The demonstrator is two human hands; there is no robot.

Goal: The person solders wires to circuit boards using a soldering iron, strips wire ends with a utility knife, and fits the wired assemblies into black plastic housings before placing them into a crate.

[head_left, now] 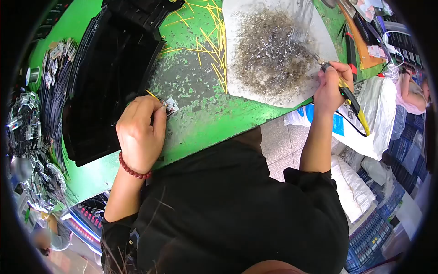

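Note:
My left hand (139, 130), with a red bead bracelet at the wrist, is closed in a pinch just above the green tabletop. Out of its fingertips sticks a small white-and-dark part (171, 106), partly hidden by the fingers, and a short yellow wire (153, 95) shows beside them. My right hand (331, 89) is wrapped around a soldering iron (350, 101) with a yellow-and-black handle. The iron's metal end points up and left, over a whitish sheet (242, 89) covered in dark grime and small shiny solder bits.
A long black plastic housing (102, 86) lies left of my left hand. Loose yellow wires (212, 45) are scattered beside the sheet. Bundles of black cables (54, 91) and clear-wrapped parts (27, 132) line the left edge. White bags (376, 118) lie at right; another person's arm (408, 93) shows beyond.

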